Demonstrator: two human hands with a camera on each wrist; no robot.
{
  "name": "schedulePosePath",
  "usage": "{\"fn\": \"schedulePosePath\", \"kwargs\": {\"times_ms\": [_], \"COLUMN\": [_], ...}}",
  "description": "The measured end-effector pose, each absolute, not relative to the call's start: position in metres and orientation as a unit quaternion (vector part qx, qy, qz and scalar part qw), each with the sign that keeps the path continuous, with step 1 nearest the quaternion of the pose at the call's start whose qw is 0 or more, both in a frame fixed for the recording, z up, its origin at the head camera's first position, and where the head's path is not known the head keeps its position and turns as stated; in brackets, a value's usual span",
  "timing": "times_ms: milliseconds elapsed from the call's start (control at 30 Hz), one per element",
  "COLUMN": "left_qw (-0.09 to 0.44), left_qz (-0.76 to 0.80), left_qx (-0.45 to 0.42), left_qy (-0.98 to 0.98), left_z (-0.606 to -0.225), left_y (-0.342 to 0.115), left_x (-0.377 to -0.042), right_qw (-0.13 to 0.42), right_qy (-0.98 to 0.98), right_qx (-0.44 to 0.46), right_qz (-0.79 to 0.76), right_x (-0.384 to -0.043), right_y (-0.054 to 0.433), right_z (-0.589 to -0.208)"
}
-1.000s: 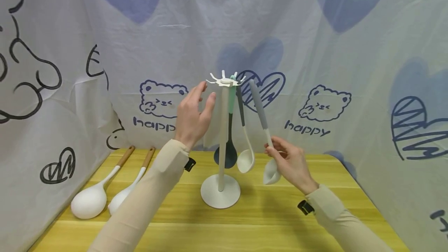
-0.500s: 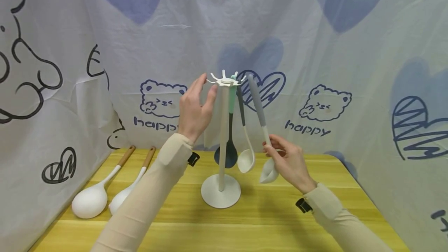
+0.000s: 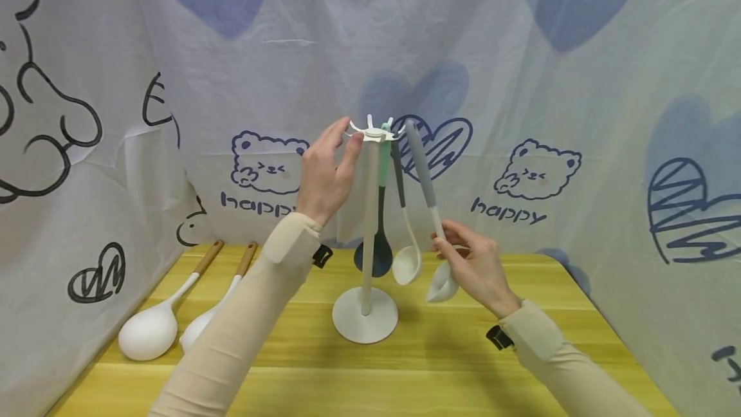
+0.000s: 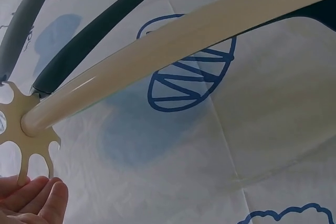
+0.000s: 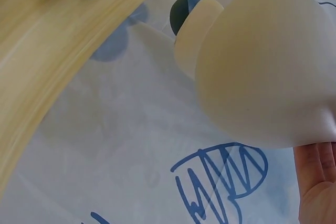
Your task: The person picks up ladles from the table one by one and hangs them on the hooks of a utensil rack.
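A white utensil rack (image 3: 366, 230) with a round base and a ring of hooks stands mid-table. My left hand (image 3: 327, 172) holds its left hooks at the top between thumb and fingers; in the left wrist view the fingertips (image 4: 52, 203) meet two prongs. My right hand (image 3: 471, 262) pinches a grey-handled white ladle (image 3: 421, 166) by its neck, just above the bowl, the handle's top right at a right-hand hook. The ladle's bowl (image 5: 262, 66) fills much of the right wrist view. A dark ladle with a green handle (image 3: 384, 166) and a white ladle with a dark handle (image 3: 408, 262) hang from the rack.
Two white ladles with wooden handles lie on the left of the wooden table (image 3: 463, 365): one ladle (image 3: 149, 333) farther left, and another ladle (image 3: 199, 327) partly behind the left sleeve. A printed cloth (image 3: 278, 69) hangs behind and along both sides.
My right hand has brought the grey-handled ladle slightly left and its handle top up to the rack's hooks. My left hand has moved a little right, onto the left hooks.
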State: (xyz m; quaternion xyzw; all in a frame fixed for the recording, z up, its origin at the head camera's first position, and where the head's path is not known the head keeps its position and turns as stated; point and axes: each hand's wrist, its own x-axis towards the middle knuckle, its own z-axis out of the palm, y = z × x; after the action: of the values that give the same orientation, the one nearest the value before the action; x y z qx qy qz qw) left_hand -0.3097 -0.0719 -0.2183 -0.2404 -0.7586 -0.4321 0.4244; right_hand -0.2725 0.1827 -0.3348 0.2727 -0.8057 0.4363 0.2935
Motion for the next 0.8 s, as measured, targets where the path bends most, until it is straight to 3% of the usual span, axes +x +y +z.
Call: {"fn": "schedulePosePath", "kwargs": {"times_ms": [400, 800], "left_qw": [0.397, 0.386], "left_qz": [-0.446, -0.455], "left_qx": [-0.226, -0.229], "left_qy": [-0.770, -0.769], "left_z": [-0.2147, -0.2155], "left_y": [-0.0704, -0.0681], "left_x": [-0.3089, -0.3096], "right_qw": [0.280, 0.314], "right_qy": [-0.806, -0.797], "right_qx": [0.270, 0.295], "right_qz": [0.445, 0.423], "right_x": [-0.2707, -0.2715], "right_y": [0.1818, 0.1805], "right_z": [-0.3362, -0.3350]}}
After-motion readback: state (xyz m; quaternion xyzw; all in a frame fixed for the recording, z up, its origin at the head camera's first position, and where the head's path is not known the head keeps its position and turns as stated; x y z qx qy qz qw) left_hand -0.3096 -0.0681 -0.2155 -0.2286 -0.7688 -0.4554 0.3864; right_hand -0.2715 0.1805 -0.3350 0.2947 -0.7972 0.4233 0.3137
